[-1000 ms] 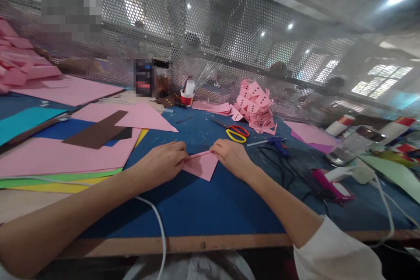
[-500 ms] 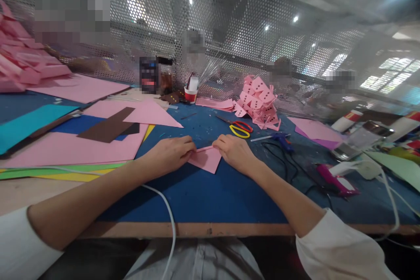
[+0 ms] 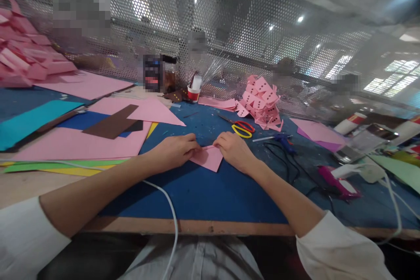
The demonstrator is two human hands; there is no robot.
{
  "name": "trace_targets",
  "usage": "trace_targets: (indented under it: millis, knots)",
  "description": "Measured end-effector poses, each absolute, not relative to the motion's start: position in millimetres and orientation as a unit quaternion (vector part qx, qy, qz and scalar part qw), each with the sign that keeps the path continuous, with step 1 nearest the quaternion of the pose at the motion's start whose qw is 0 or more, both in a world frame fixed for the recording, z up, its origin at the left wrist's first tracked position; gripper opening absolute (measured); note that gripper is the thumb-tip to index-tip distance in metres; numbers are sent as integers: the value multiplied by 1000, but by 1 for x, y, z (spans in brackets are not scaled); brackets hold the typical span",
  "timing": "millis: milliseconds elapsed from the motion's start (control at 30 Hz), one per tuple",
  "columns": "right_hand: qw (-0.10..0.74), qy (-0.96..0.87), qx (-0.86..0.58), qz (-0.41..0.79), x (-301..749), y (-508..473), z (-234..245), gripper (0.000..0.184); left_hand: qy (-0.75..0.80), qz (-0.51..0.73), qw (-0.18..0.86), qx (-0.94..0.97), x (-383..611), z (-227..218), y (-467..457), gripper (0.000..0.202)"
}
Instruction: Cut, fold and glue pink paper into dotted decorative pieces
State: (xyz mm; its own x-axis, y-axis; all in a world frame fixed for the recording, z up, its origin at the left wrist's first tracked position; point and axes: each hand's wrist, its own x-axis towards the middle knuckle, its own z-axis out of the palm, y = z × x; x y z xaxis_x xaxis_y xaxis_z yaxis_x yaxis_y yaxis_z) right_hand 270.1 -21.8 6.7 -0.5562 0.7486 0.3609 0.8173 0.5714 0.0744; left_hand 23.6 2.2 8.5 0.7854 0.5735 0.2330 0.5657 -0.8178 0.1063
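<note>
A small sheet of pink paper (image 3: 209,160) lies on the blue tabletop between my hands, its far edge turned over in a narrow fold. My left hand (image 3: 179,151) pinches the left end of that edge, fingers closed and partly hiding the paper. At the opposite end my right hand (image 3: 232,151) grips the edge, thumb and fingers pressed together. Just beyond my right hand rest scissors (image 3: 243,129) with red and yellow handles. A blue glue gun (image 3: 285,142) lies to their right.
Pink sheets (image 3: 82,142) with brown and blue pieces lie at left. Behind are a pile of dotted pink paper shapes (image 3: 260,100) and a red-white cup (image 3: 193,93). A magenta tool (image 3: 339,182) sits at right. A white cable (image 3: 172,214) hangs over the front edge.
The view has shifted slightly. Both hands stay at the folded edge of the pink paper, and the fold looks a little flatter.
</note>
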Motion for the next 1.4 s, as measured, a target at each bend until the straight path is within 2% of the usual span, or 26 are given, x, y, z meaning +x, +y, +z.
trace_targets:
  millis: [200, 667, 1400]
  knots:
    - [174, -883, -433, -53, 267, -18, 7, 18, 307, 129, 23, 943, 25, 10, 3, 31]
    - [122, -895, -411, -122, 261, -22, 4, 21, 310, 102, -10, 945, 28, 8, 5, 40]
    - [157, -878, -446, -80, 280, -18, 5, 20, 313, 101, 15, 944, 27, 13, 4, 34]
